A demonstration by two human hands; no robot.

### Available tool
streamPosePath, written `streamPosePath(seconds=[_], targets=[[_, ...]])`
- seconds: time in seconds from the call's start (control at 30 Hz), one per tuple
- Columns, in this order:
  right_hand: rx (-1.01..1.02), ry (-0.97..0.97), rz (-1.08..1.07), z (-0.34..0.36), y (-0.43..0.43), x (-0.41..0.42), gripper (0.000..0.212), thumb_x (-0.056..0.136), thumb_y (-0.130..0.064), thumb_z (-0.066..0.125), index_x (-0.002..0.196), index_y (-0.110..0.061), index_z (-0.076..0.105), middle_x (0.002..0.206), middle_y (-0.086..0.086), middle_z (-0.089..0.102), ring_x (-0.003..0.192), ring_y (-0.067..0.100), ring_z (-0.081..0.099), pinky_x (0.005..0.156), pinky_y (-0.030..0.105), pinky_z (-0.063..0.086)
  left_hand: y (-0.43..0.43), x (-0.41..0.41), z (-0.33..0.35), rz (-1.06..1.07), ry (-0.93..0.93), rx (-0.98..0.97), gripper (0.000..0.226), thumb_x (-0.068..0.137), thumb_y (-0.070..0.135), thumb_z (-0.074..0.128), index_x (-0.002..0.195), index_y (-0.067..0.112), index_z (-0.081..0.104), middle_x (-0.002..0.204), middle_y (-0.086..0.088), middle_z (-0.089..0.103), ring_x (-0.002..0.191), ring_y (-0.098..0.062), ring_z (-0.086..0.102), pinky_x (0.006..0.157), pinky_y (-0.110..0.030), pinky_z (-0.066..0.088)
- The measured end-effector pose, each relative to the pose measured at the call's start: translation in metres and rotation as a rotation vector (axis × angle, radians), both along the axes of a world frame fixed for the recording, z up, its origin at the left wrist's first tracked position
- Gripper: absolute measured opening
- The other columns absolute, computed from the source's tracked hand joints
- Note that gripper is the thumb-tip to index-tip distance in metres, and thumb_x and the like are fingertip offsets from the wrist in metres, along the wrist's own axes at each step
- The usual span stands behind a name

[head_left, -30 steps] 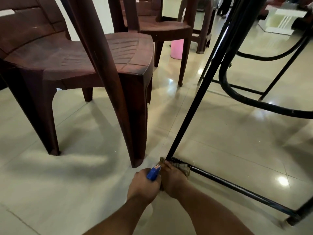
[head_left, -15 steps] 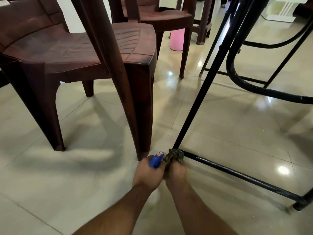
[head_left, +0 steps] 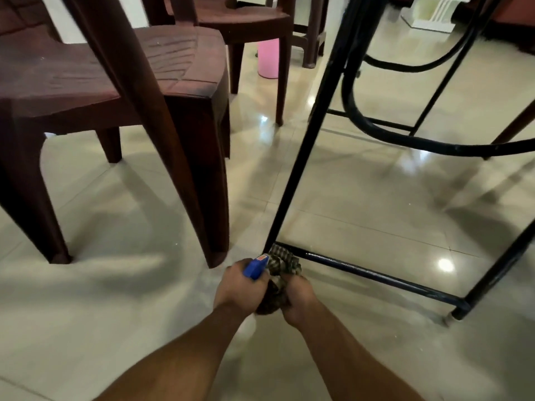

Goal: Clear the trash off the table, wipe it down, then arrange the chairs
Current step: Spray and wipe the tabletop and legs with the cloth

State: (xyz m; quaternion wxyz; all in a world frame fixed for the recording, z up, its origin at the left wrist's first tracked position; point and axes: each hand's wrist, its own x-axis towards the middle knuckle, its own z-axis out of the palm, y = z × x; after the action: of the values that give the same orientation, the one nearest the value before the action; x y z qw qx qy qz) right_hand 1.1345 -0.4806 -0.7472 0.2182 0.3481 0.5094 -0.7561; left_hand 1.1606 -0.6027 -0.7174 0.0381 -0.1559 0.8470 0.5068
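Low over the floor, my left hand (head_left: 236, 287) grips a blue spray nozzle (head_left: 254, 267); the bottle below it is hidden. My right hand (head_left: 298, 299) holds a checked green-brown cloth (head_left: 279, 273) bunched against the foot of the table's black metal leg (head_left: 307, 134), where the low crossbar (head_left: 376, 274) begins. Both hands touch the cloth. A dark brown plastic chair (head_left: 115, 82) stands just left of the leg, its front leg close to my left hand.
Another brown chair (head_left: 246, 18) stands behind the first, with a pink bin (head_left: 268, 57) beyond it. A curved black table brace (head_left: 405, 140) hangs at the right. White furniture (head_left: 431, 13) sits far back. The tiled floor is glossy.
Both hands drew back toward me with the cloth, which is more bunched between them. The view has tilted slightly downward and closer.
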Motion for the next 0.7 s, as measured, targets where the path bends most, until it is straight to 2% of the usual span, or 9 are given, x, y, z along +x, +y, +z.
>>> streamPosePath(seconds=[0.07,0.17,0.27,0.33,0.37,0.47,0.53,0.63,0.7], targets=[[-0.071,-0.039,-0.084,-0.003,0.032,0.012,0.025,0.098,-0.012,0.052,0.111,0.001,0.068,0.100,0.019,0.073,0.082,0.030,0.069,0.065,0.034,0.056,0.015,-0.002,-0.007,-0.039,-0.013,-0.008,0.007,0.089,0.030,0.067,0.086,0.024,0.066,0.079,0.001,0.069,0.075,-0.018,0.067,0.077,-0.039,0.059],[-0.152,-0.051,-0.236,-0.005,0.105,0.029,0.035,0.092,-0.020,0.055,0.117,0.002,0.068,0.102,0.020,0.072,0.083,0.030,0.069,0.071,0.035,0.057,0.058,-0.001,-0.019,-0.141,-0.060,0.031,0.009,0.085,0.031,0.067,0.080,0.024,0.064,0.074,-0.001,0.067,0.071,-0.024,0.065,0.073,-0.041,0.056],[-0.157,0.037,-0.376,0.005,0.177,0.052,0.030,0.087,-0.020,0.062,0.106,0.003,0.068,0.094,0.020,0.072,0.083,0.032,0.068,0.078,0.040,0.054,0.105,0.002,-0.029,-0.205,-0.049,0.066,0.015,0.078,0.035,0.068,0.072,0.023,0.061,0.061,0.005,0.057,0.055,-0.017,0.051,0.062,-0.035,0.052],[0.078,0.116,-0.514,0.013,0.218,0.067,0.024,0.087,-0.016,0.070,0.105,-0.001,0.068,0.097,0.019,0.074,0.086,0.032,0.070,0.078,0.040,0.055,0.140,0.006,-0.032,-0.279,-0.055,0.119,0.016,0.075,0.037,0.068,0.071,0.022,0.063,0.058,0.004,0.056,0.053,-0.015,0.047,0.060,-0.035,0.050],[0.283,0.135,-0.584,0.014,0.239,0.073,0.019,0.087,-0.016,0.073,0.101,-0.004,0.068,0.093,0.017,0.073,0.081,0.030,0.071,0.073,0.036,0.054,0.160,0.008,-0.032,-0.312,-0.059,0.145,0.018,0.073,0.040,0.067,0.072,0.022,0.065,0.061,0.002,0.060,0.054,-0.015,0.049,0.061,-0.035,0.051],[0.843,0.207,-0.654,0.023,0.280,0.078,0.018,0.090,-0.033,0.070,0.095,-0.017,0.062,0.085,0.012,0.068,0.069,0.025,0.066,0.059,0.028,0.049,0.205,0.011,-0.027,-0.393,-0.069,0.181,0.017,0.074,0.041,0.067,0.073,0.024,0.064,0.060,0.008,0.059,0.054,-0.013,0.051,0.060,-0.030,0.048],[1.139,0.303,-0.506,0.028,0.297,0.073,0.012,0.095,-0.023,0.062,0.106,-0.020,0.059,0.095,0.008,0.064,0.084,0.029,0.064,0.063,0.031,0.050,0.230,0.011,-0.025,-0.428,-0.074,0.173,0.011,0.077,0.037,0.069,0.075,0.028,0.063,0.062,0.010,0.058,0.056,-0.013,0.053,0.060,-0.027,0.047],[1.610,0.434,-0.061,0.018,0.309,0.056,0.041,0.090,-0.002,0.056,0.129,-0.014,0.059,0.133,0.010,0.055,0.123,0.031,0.048,0.101,0.047,0.047,0.253,0.011,-0.025,-0.444,-0.039,0.123,0.011,0.080,0.038,0.066,0.083,0.027,0.064,0.067,0.008,0.057,0.059,-0.015,0.052,0.065,-0.030,0.052],[1.742,0.410,0.267,-0.001,0.310,0.047,0.056,0.089,-0.005,0.051,0.144,-0.015,0.050,0.151,0.007,0.044,0.141,0.029,0.036,0.115,0.052,0.035,0.257,0.009,-0.025,-0.451,-0.038,0.083,0.014,0.083,0.039,0.066,0.089,0.027,0.066,0.073,0.007,0.061,0.065,-0.017,0.057,0.072,-0.035,0.058]])
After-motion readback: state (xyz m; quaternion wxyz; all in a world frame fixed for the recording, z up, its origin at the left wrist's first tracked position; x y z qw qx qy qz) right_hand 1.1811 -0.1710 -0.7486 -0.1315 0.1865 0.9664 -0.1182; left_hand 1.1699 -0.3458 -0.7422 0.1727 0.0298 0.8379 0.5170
